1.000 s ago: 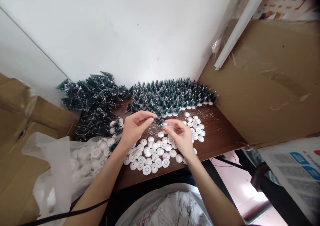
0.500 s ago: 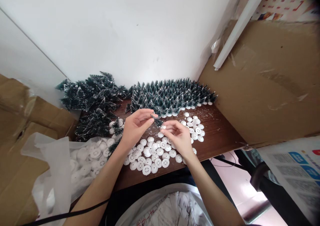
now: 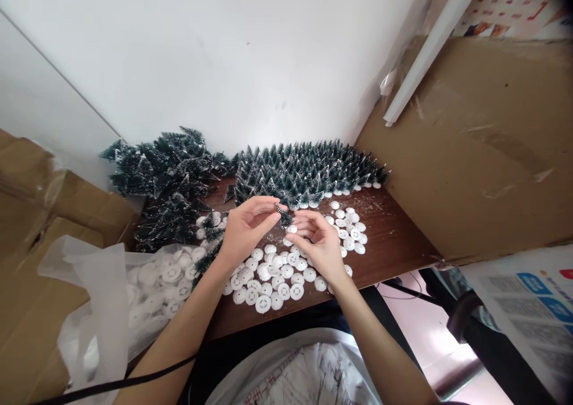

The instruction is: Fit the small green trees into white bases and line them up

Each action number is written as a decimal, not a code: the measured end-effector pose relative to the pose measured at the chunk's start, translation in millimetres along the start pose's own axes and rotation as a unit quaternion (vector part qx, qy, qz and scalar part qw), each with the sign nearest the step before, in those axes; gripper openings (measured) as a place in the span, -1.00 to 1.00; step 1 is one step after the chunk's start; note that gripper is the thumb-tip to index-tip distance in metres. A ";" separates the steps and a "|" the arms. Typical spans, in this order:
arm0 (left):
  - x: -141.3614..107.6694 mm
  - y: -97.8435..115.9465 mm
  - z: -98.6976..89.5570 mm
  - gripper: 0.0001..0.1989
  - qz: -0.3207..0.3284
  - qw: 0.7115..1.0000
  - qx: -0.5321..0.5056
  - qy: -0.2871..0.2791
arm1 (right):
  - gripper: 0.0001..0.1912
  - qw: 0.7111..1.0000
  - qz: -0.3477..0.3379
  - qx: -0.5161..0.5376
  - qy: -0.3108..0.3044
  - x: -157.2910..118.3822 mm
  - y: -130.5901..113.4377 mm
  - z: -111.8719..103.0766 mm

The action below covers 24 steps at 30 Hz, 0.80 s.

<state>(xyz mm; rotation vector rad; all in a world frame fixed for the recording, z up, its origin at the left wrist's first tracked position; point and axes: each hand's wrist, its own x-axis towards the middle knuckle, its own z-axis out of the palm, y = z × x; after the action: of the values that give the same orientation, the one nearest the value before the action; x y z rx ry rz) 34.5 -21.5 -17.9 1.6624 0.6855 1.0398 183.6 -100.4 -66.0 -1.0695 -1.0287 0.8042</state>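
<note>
Between thumb and fingers, my left hand point(image 3: 250, 227) pinches a small snowy green tree point(image 3: 285, 218) by its tip. The tree's lower end points to the right, toward a white round base point(image 3: 292, 229). My right hand point(image 3: 317, 238) has its thumb and fingers closed at that base. Whether the tree is fully seated in the base cannot be told. Loose white bases point(image 3: 286, 272) lie on the brown table point(image 3: 394, 244) below both hands. Rows of upright trees point(image 3: 304, 169) on white bases stand behind them.
Loose trees point(image 3: 165, 166) are heaped at the back left. A clear plastic bag point(image 3: 152, 285) of white bases lies at the left, beside a cardboard box point(image 3: 40, 214). Large cardboard point(image 3: 483, 148) borders the right side, and a white wall point(image 3: 224, 58) the back.
Both hands stay nearly in place. The tree in my left hand has shifted slightly to the right and stands a little steeper, and my right fingers have moved slightly around the base.
</note>
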 end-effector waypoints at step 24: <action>-0.4 -1.4 0.0 -0.71 -0.028 0.999 -0.010 -0.027 | -0.44 0.993 -0.067 -0.092 -0.024 -1.2 -3.4 0.1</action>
<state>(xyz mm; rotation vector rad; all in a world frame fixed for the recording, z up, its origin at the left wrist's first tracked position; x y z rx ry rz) 34.4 -21.4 -19.3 1.6396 0.6807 0.9544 183.2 -102.5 -63.0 -1.1273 -1.2202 0.6376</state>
